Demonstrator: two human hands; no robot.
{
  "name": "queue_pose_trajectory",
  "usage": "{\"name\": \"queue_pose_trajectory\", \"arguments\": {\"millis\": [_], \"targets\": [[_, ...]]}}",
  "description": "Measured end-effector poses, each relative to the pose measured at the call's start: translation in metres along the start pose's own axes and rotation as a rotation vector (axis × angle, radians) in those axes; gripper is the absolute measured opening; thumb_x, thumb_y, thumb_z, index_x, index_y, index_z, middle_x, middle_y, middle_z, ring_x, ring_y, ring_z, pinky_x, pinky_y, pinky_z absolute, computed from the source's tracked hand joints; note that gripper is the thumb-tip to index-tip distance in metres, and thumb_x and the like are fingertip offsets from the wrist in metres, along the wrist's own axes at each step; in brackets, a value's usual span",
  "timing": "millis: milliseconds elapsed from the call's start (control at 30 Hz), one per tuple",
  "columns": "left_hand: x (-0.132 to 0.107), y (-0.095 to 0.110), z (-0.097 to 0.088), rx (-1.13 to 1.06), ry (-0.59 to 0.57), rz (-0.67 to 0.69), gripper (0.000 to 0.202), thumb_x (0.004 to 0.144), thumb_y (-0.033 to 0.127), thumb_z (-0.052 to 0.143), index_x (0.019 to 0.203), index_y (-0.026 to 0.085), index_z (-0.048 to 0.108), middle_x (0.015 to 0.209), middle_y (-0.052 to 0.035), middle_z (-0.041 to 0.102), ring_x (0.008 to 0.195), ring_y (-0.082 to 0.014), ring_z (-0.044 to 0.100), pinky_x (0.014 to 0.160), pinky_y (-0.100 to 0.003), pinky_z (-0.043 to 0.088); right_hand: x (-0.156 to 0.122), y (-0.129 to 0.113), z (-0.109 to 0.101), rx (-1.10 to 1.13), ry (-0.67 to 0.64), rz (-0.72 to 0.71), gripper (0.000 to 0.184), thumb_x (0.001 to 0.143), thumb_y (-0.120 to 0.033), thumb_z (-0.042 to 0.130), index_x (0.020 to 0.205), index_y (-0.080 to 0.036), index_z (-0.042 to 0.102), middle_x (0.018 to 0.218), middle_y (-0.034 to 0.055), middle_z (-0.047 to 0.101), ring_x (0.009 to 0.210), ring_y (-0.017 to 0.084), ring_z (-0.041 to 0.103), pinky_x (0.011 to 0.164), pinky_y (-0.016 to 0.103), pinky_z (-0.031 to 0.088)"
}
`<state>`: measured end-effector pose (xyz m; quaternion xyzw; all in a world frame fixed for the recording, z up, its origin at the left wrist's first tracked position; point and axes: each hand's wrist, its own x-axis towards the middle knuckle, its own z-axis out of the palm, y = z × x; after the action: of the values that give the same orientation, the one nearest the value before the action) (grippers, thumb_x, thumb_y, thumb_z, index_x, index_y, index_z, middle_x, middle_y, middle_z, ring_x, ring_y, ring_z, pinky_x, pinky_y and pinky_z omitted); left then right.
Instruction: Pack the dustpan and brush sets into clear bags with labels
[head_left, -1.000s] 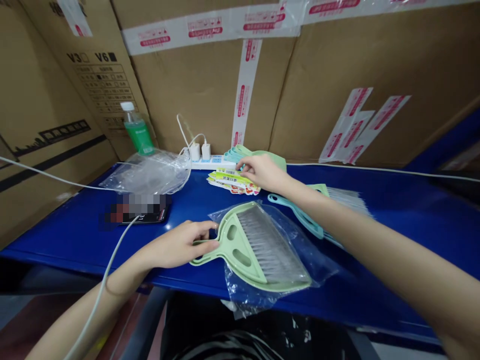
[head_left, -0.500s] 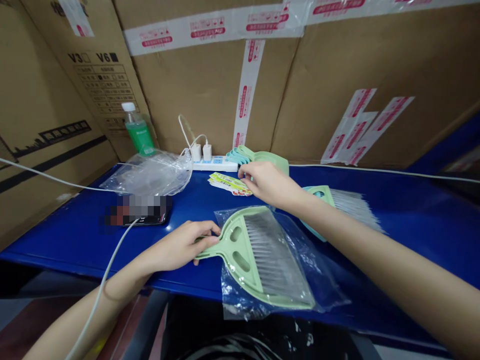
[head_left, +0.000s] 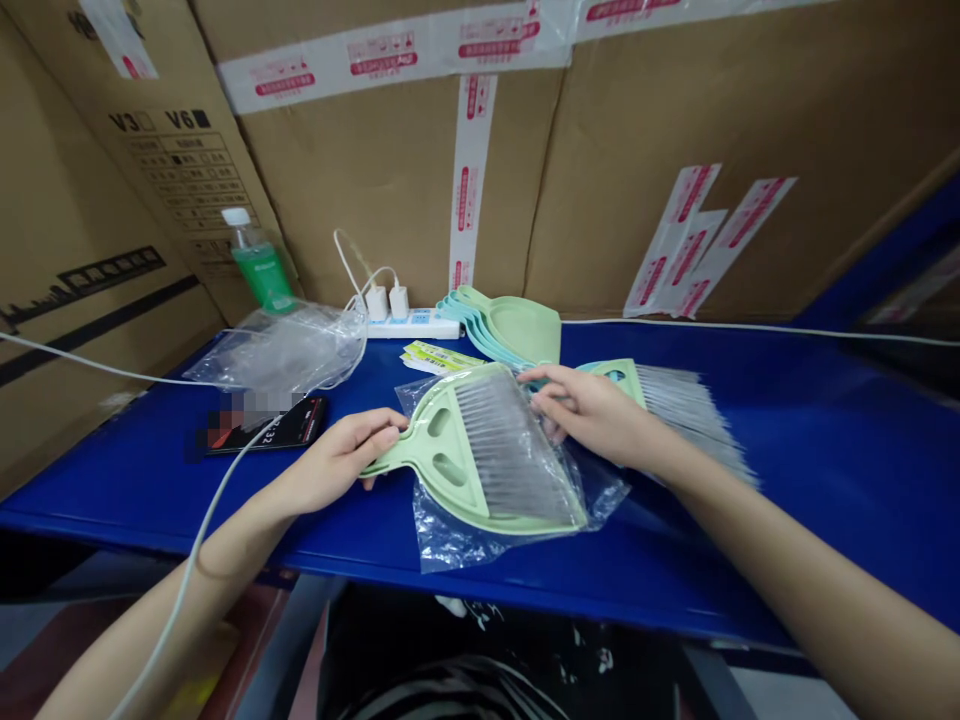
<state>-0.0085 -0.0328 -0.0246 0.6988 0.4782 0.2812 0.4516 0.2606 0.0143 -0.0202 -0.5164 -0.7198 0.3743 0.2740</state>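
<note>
Item, nearest: white cable [head_left: 214, 505] crossing my left forearm; left hand [head_left: 337, 462], fingers [head_left: 381, 438] clamped on the handle of the green dustpan [head_left: 439, 455], as they were a moment ago; the dustpan lies flat near the front edge of the blue tabletop [head_left: 787, 450], a grey-bristled brush [head_left: 510, 450] nested in it, both partly inside a clear plastic bag [head_left: 457, 535] whose crumpled end overhangs the edge; the set has slid slightly left and turned. Item, changed: right hand [head_left: 592, 415] has come back from the printed cards [head_left: 435, 357] to the far rim of the dustpan, fingers [head_left: 544, 385] curled against the bag; whether they pinch anything I cannot tell; both hands now work on the one bagged set, I judge. Item, just beyond: a second brush [head_left: 675, 405], partly under my wrist; phone [head_left: 262, 432] to the left; loose clear bags [head_left: 277, 350]. Item, rear: stacked dustpans [head_left: 517, 325]; power strip [head_left: 412, 322]; green bottle [head_left: 255, 265]; cardboard boxes [head_left: 390, 180].
</note>
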Motion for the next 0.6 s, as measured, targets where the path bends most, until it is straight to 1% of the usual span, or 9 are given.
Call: {"name": "queue_pose_trajectory", "arguments": {"millis": [133,233,333,400,533,600], "targets": [[0.001,0.001,0.001,-0.042,-0.022,-0.009,0.041,0.082,0.057,0.053,0.091,0.017,0.056,0.058,0.0069,0.046,0.045,-0.0071,0.041,0.041,-0.019,0.034,0.001,-0.003,0.0,0.218,-0.026,0.116,0.027,0.086,-0.017,0.044,0.112,-0.018,0.054,0.068,-0.0028,0.053,0.053,0.011,0.055,0.048,0.024,0.049],[0.001,0.001,0.002,-0.063,-0.037,-0.016,0.04,0.082,0.056,0.054,0.089,0.017,0.056,0.057,0.007,0.046,0.045,-0.007,0.041,0.041,-0.018,0.033,0.002,-0.003,0.003,0.351,-0.028,0.16,0.037,0.087,-0.019,0.048,0.124,-0.019,0.05,0.077,-0.0003,0.057,0.063,0.012,0.057,0.051,0.021,0.049],[0.0,0.001,0.002,-0.078,-0.032,0.006,0.039,0.082,0.055,0.054,0.089,0.017,0.056,0.057,0.007,0.047,0.045,-0.0071,0.041,0.041,-0.018,0.033,0.0,-0.001,0.005,0.485,-0.028,0.178,0.049,0.088,-0.02,0.048,0.137,-0.02,0.038,0.098,0.0046,0.062,0.075,0.012,0.06,0.056,0.019,0.051],[-0.001,0.001,0.002,-0.079,-0.006,0.029,0.039,0.083,0.054,0.054,0.089,0.016,0.057,0.058,0.0066,0.047,0.045,-0.0073,0.042,0.042,-0.018,0.034,-0.002,0.001,0.007,0.553,-0.057,0.169,0.058,0.088,-0.021,0.048,0.143,-0.021,0.029,0.111,0.0072,0.062,0.081,0.014,0.062,0.06,0.021,0.053],[0.0,-0.001,-0.001,-0.029,0.088,0.055,0.036,0.084,0.052,0.052,0.093,0.017,0.056,0.059,0.0061,0.048,0.047,-0.0081,0.044,0.044,-0.019,0.037,-0.009,0.006,0.01,0.615,-0.163,0.104,0.082,0.086,-0.025,0.055,0.151,-0.027,0.005,0.119,0.0088,0.062,0.086,0.018,0.065,0.071,0.03,0.057],[0.0,-0.003,-0.001,0.058,0.132,0.088,0.033,0.088,0.047,0.048,0.096,0.017,0.056,0.061,0.0049,0.05,0.051,-0.0095,0.047,0.048,-0.021,0.041,-0.01,0.008,0.011,0.633,-0.183,0.067,0.094,0.084,-0.026,0.06,0.151,-0.028,-0.006,0.123,0.0097,0.061,0.089,0.019,0.066,0.076,0.034,0.057]]}}
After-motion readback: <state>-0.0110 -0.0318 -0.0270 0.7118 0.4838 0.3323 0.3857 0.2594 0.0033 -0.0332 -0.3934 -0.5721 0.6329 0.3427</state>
